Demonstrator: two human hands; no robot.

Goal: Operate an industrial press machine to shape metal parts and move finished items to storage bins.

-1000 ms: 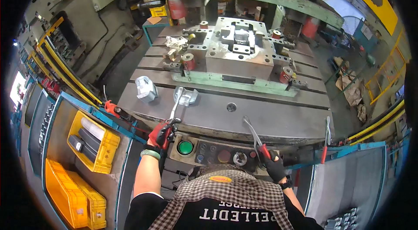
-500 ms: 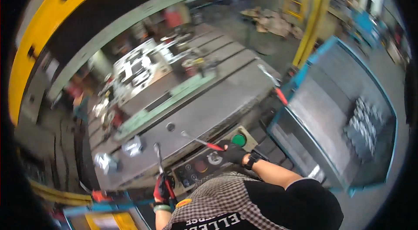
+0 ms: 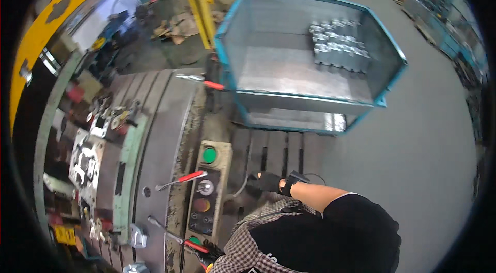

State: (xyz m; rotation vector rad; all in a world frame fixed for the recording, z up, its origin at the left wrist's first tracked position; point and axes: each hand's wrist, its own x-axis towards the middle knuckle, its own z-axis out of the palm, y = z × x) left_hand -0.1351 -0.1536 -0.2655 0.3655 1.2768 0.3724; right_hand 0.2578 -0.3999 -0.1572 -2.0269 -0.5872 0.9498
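My left hand (image 3: 207, 256), in a dark glove and partly hidden at the lower edge, closes on the red handle of long metal tongs (image 3: 165, 230). Their silver tip reaches left over the press table. A second red-handled tool (image 3: 181, 180) lies by itself across the table edge and the control panel (image 3: 209, 195). My right hand (image 3: 266, 181), gloved in black, hovers right of the panel, apart from that tool. Its fingers blend into the dark background. Two shiny metal parts (image 3: 138, 236) sit on the table near its lower left.
A blue-rimmed metal bin (image 3: 307, 95) stands ahead, with stacked grey metal parts (image 3: 338, 45) inside. Another red-handled tool (image 3: 201, 81) juts from the table's far corner. At left are the press die (image 3: 89, 164) and green bar (image 3: 129, 180). A yellow post (image 3: 196, 4) rises beyond.
My view has swung to the right, bringing the bin ahead. My right hand has come away from the red-handled tool at the panel. My left hand keeps the tongs.
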